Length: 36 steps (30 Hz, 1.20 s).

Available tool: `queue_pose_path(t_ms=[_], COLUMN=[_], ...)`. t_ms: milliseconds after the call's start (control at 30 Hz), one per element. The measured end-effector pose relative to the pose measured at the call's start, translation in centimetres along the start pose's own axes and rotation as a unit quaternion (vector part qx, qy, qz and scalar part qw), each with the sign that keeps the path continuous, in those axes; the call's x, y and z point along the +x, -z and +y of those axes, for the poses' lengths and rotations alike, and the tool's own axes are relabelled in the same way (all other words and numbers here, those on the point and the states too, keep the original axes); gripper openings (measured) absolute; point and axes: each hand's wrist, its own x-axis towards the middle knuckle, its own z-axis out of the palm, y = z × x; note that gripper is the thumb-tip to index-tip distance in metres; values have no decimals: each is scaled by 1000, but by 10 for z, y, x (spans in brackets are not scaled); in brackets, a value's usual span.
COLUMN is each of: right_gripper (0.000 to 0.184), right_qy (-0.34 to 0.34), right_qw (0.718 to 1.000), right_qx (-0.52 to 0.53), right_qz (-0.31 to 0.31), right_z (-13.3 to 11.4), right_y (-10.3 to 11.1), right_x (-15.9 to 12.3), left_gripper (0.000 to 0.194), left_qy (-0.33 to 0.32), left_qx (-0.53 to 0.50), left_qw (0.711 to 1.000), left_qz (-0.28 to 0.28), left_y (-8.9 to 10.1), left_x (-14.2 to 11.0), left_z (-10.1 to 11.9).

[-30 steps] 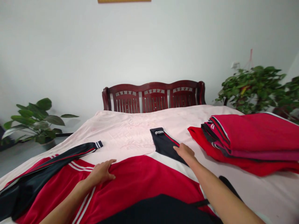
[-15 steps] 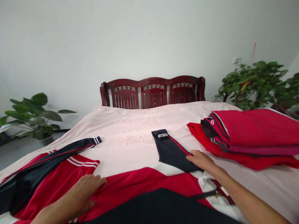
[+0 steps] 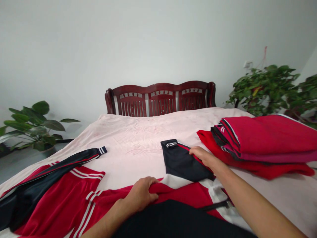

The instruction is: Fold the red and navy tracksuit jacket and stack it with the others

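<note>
The left hand (image 3: 140, 195) is curled closed around a bunched fold of a red tracksuit jacket (image 3: 180, 195), its smooth fabric rucked up between fingers and thumb. The right hand (image 3: 201, 157) lies on the red-piped edge of a navy sleeve (image 3: 182, 162), fingers together; whether they pinch the cloth, I cannot tell. That sleeve stretches flat away from the body, ending in a cuff with 2 white stripes. The jacket lies spread on a pale pink bedsheet (image 3: 128, 138), with white panels at the shoulder. A 2nd navy sleeve (image 3: 74, 158) runs left across a red panel with white stripes (image 3: 74, 188). To the right sits a soft stack of folded red garments (image 3: 267, 138). Beyond stands a carved dark-red wooden headboard (image 3: 160, 99), flanked by leafy potted plants (image 3: 32, 127) (image 3: 262, 91).
</note>
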Motion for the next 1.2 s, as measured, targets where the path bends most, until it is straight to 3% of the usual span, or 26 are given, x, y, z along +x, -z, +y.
queue_pose_path(t_ms=[133, 233, 333, 400, 500, 667, 767, 833, 900, 967, 1033, 1100, 1200], right_gripper=[9, 20, 39, 46, 49, 51, 60, 66, 67, 64, 59, 52, 43], right_qy=[-74, -56, 24, 80, 120, 133, 114, 109, 117, 122, 115, 124, 155], right_qw=[992, 984, 967, 939, 903, 885, 898, 907, 910, 915, 935, 965, 969], right_qx=[65, 114, 185, 234, 260, 239, 215, 209, 209, 193, 141, 21, -166], right_qz=[-78, -121, -176, -241, -321, -378, -367, -348, -339, -334, -305, -231, -98], right_z=[15, 17, 0, -17, -42, -62, -61, -58, -58, -58, -58, -56, -49], right_y=[10, 9, 7, 6, 7, 6, 6, 9, 14, 22, 28, 29, 11], right_x=[-17, -28, -36, -42, -57, -86, -94, -94, -92, -89, -83, -76, -71], left_gripper=[36, 24, 35, 39, 43, 43, 59, 70, 59, 37, 26, 23, 17], left_qy=[-68, -16, 108, 148, 155, 70, 49, 63, 63, 37, 2, 4, 85], left_qx=[1, -131, -324, -393, -481, -646, -710, -761, -807, -829, -831, -820, -783], left_qw=[995, 987, 933, 901, 857, 757, 702, 645, 587, 556, 546, 554, 592], left_qz=[-72, -92, -109, -107, -104, -62, -24, -21, 4, 53, 104, 146, 170], left_y=[3, 3, 0, -3, -13, -32, -32, -23, -7, 13, 32, 42, 35], left_x=[-26, -22, 1, 20, 44, 69, 74, 72, 67, 60, 51, 40, 21], left_z=[7, 7, 1, -1, 5, 26, 33, 38, 45, 50, 48, 40, 18])
